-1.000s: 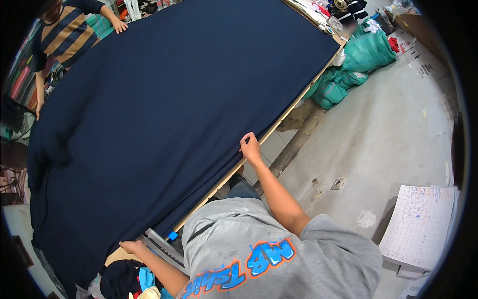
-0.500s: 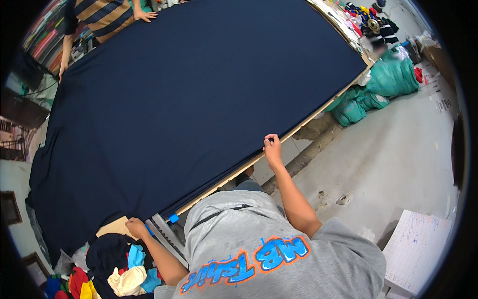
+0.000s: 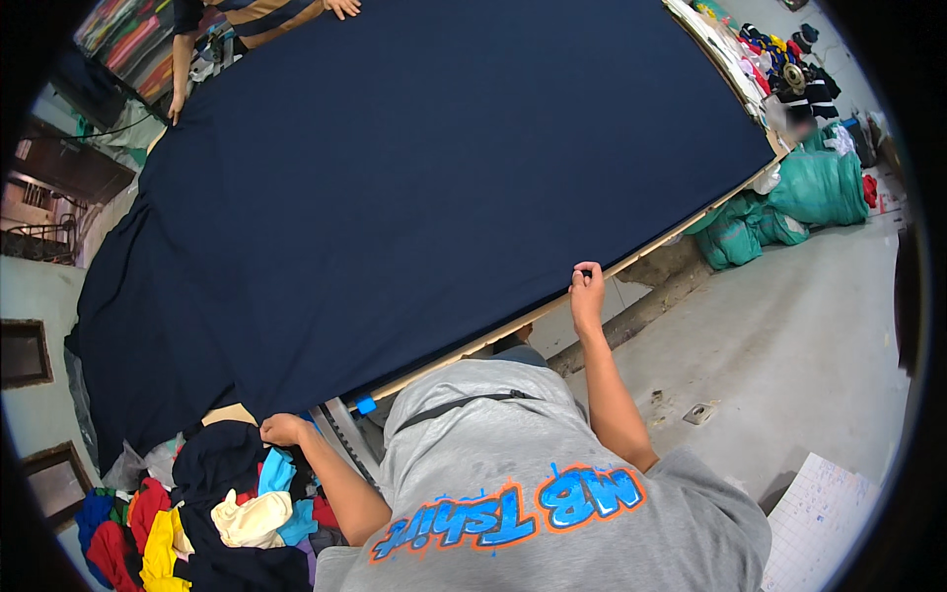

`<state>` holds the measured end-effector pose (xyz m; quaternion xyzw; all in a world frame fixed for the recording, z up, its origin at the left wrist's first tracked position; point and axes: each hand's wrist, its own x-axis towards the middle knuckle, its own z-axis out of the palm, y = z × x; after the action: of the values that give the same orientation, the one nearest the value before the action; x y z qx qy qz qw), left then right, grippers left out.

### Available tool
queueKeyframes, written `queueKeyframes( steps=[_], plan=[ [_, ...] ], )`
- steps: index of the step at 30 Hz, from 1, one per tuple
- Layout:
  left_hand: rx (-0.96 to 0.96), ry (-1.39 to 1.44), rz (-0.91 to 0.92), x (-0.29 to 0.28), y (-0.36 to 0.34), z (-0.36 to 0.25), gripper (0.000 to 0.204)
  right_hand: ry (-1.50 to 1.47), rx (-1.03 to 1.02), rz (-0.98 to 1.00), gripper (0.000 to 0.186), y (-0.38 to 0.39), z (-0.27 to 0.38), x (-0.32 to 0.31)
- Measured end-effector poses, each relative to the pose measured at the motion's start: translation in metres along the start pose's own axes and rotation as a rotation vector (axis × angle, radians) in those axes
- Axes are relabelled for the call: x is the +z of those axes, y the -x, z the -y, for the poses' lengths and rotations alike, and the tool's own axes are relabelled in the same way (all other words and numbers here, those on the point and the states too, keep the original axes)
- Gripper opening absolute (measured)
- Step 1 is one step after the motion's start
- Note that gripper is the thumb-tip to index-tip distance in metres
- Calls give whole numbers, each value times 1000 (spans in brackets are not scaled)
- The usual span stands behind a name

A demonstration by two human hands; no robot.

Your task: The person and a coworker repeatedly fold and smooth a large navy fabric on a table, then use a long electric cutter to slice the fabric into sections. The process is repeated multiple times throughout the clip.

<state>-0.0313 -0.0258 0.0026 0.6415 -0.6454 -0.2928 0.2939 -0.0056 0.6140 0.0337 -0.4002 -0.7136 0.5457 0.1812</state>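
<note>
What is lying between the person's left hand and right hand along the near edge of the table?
In the head view, between the left hand and right hand runs the navy cloth edge over the pale table edge, with a small blue clip.

Navy cloth [image 3: 434,168] (plain), grey shirt [image 3: 552,493]

Grey concrete floor [image 3: 789,345], stained. 2 green sacks [image 3: 789,212] beside the table edge [image 3: 681,222]. Scrap pile [image 3: 197,513] lower left. Paper sheet [image 3: 814,523] lower right.
</note>
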Motion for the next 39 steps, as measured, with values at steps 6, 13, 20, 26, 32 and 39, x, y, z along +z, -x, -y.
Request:
queueKeyframes(
  steps=[6, 13, 20, 26, 32, 39],
  plan=[
    [101, -213, 53, 0, 3, 29, 52, 61, 52, 30, 9, 0, -10, -2],
    [36, -322, 235, 1, 0, 35, 49, 127, 57, -2, 8, 0, -13, 9],
    [990, -19, 430, -20, 58, -32, 27, 118, 29, -2, 8, 1, -20, 9],
    [986, -145, 494, -35, 86, -11, 36, 165, 22, 5, 8, 4, -12, 7],
    [733, -139, 494, -56, 75, 19, 39, 139, 79, 39, 10, 4, -18, 3],
    [253, -235, 609, -56, 63, 13, 35, 0, 208, 266, 14, 20, -7, 7]
  ],
)
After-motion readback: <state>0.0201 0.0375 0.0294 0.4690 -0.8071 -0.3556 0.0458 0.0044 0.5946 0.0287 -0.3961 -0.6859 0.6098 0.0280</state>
